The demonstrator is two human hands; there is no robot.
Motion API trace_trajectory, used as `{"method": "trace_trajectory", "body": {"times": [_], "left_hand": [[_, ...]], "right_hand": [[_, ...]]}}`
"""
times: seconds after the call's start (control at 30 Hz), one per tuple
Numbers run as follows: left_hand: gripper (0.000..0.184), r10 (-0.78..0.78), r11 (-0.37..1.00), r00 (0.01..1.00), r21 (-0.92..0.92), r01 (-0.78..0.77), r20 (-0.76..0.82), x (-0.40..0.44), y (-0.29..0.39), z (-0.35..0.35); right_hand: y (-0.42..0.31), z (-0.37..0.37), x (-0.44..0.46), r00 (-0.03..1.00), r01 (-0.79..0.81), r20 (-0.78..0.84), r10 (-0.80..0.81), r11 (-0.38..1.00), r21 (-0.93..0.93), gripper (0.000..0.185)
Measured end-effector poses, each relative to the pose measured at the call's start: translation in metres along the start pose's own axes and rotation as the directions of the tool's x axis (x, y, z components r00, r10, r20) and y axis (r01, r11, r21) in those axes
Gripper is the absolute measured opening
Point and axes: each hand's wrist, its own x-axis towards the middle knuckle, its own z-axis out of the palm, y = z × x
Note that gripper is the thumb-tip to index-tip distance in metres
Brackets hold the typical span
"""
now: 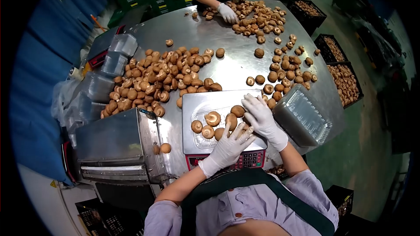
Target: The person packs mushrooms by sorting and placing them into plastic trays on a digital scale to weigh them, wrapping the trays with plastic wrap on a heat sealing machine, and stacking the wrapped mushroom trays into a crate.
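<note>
Metal tabletop [236, 72] with a rounded far edge spreads around the digital scale [190, 105], a blue curtain [39, 74] hanging well to its left and a green floor [350, 135] lying beyond the table's right edge. Left of the scale, a boxy metal machine [109, 135] stands close, with a narrow strip of tabletop between them; stacked clear containers [97, 85] line the table's edge farther out. A large mushroom heap [153, 76] reaches nearly to the scale's far left corner. Beyond the scale, metal surface shows up to a co-worker's gloved hand [228, 13] at the far mushroom pile [262, 17]. Loose mushrooms [286, 65] and a tilted stack of clear trays [302, 113] crowd its right side, with filled black crates [360, 96] past the table.

On the scale, shiitake mushrooms [212, 118] lie in a clear tray [199, 116], toward its middle and right: rounded brown caps, some turned to show pale undersides and stems. The left hand [225, 148], white-gloved, has its fingers slightly spread over the near right mushrooms. The right hand [264, 120], also gloved, extends its fingers close together along the right-hand ones; whether either hand pinches one, I cannot tell.
</note>
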Motion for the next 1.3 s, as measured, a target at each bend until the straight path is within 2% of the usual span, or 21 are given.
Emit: {"method": "trace_trajectory", "body": {"times": [0.03, 0.07, 0.13, 0.27, 0.37, 0.4, 0.47, 0.53, 0.6, 0.67, 0.73, 0.8, 0.83, 0.87, 0.93, 1.0, 1.03, 1.07, 1.17, 1.23, 1.3], "left_hand": [[0.048, -0.035, 0.999, 0.998, -0.016, 0.034, -0.051, 0.0, -0.004, 0.001], [0.049, -0.071, 0.997, 0.992, -0.037, 0.067, -0.102, 0.003, -0.008, 0.0], [0.054, -0.139, 0.988, 0.981, -0.09, 0.128, -0.134, 0.001, -0.014, -0.004], [0.058, -0.279, 0.954, 0.923, -0.185, 0.236, -0.264, -0.008, -0.026, -0.019], [0.074, -0.411, 0.906, 0.865, -0.23, 0.354, -0.286, -0.012, -0.036, -0.029], [0.074, -0.409, 0.907, 0.866, -0.229, 0.353, -0.286, -0.009, -0.036, -0.033], [0.079, -0.428, 0.903, 0.89, -0.048, 0.426, -0.155, -0.003, -0.033, -0.041], [0.077, -0.395, 0.917, 0.908, -0.006, 0.398, -0.138, -0.002, -0.035, -0.027], [0.071, -0.36, 0.933, 0.921, -0.045, 0.357, -0.15, 0.001, -0.035, -0.023], [0.067, -0.334, 0.941, 0.92, -0.024, 0.337, -0.203, 0.001, -0.035, -0.022], [0.065, -0.331, 0.944, 0.924, -0.053, 0.327, -0.189, 0.0, -0.036, -0.024], [0.069, -0.307, 0.951, 0.926, -0.044, 0.305, -0.218, -0.002, -0.037, -0.021], [0.072, -0.313, 0.95, 0.931, -0.062, 0.307, -0.186, -0.003, -0.04, -0.021], [0.076, -0.322, 0.946, 0.935, -0.082, 0.313, -0.148, -0.006, -0.04, -0.02], [0.083, -0.33, 0.944, 0.935, -0.07, 0.323, -0.131, -0.008, -0.041, -0.02], [0.083, -0.325, 0.945, 0.938, -0.052, 0.321, -0.121, -0.009, -0.041, -0.019], [0.083, -0.321, 0.947, 0.94, -0.044, 0.318, -0.116, -0.009, -0.041, -0.019], [0.084, -0.32, 0.947, 0.941, -0.039, 0.318, -0.107, -0.008, -0.041, -0.019], [0.082, -0.282, 0.957, 0.948, 0.029, 0.289, -0.148, -0.005, -0.041, -0.023], [0.082, -0.287, 0.956, 0.948, 0.013, 0.292, -0.14, -0.007, -0.04, -0.024], [0.081, -0.296, 0.955, 0.947, -0.018, 0.296, -0.128, -0.008, -0.039, -0.025]], "right_hand": [[0.005, 0.001, -0.005, 0.994, -0.009, -0.108, 0.03, 0.982, 0.189, 0.044], [0.008, 0.0, -0.008, 0.983, -0.036, -0.165, 0.081, 0.965, 0.26, 0.045], [0.015, -0.001, -0.011, 0.948, -0.107, -0.264, 0.175, 0.962, 0.253, 0.046], [0.03, -0.001, -0.018, 0.93, -0.207, -0.212, 0.301, 0.904, 0.375, 0.046], [0.03, -0.001, -0.017, 0.914, -0.251, -0.171, 0.367, 0.846, 0.471, 0.049], [0.028, 0.0, -0.016, 0.914, -0.251, -0.173, 0.368, 0.845, 0.472, 0.049], [0.02, 0.004, -0.011, 0.929, -0.288, -0.136, 0.343, 0.905, 0.313, 0.052], [0.009, 0.012, -0.011, 0.978, -0.126, -0.142, 0.151, 0.977, 0.171, 0.048], [0.001, 0.013, -0.008, 0.965, -0.06, -0.239, 0.106, 0.979, 0.192, 0.042], [-0.003, 0.007, -0.004, 0.928, -0.118, -0.288, 0.236, 0.92, 0.375, 0.037], [0.006, 0.01, -0.005, 0.921, -0.101, -0.323, 0.218, 0.934, 0.342, 0.038], [0.023, 0.017, -0.008, 0.896, -0.22, -0.244, 0.371, 0.849, 0.481, 0.039], [0.032, 0.02, -0.009, 0.863, -0.266, -0.165, 0.478, 0.706, 0.657, 0.044], [0.024, 0.011, -0.005, 0.838, -0.213, -0.039, 0.544, 0.393, 0.895, 0.05], [0.02, -0.001, -0.003, 0.839, -0.194, -0.018, 0.543, 0.33, 0.924, 0.049], [0.016, -0.012, -0.004, 0.851, -0.36, 0.078, 0.52, 0.468, 0.807, 0.037], [0.022, -0.001, -0.007, 0.926, -0.278, -0.039, 0.376, 0.748, 0.603, 0.033], [0.027, 0.011, -0.009, 0.964, -0.158, -0.155, 0.217, 0.933, 0.324, 0.029], [0.014, 0.009, -0.003, 0.955, -0.201, -0.14, 0.261, 0.918, 0.342, 0.028], [0.009, 0.011, -0.007, 0.912, -0.192, -0.224, 0.343, 0.842, 0.505, 0.028], [0.003, 0.006, -0.01, 0.951, -0.127, -0.205, 0.23, 0.898, 0.42, 0.031]]}}
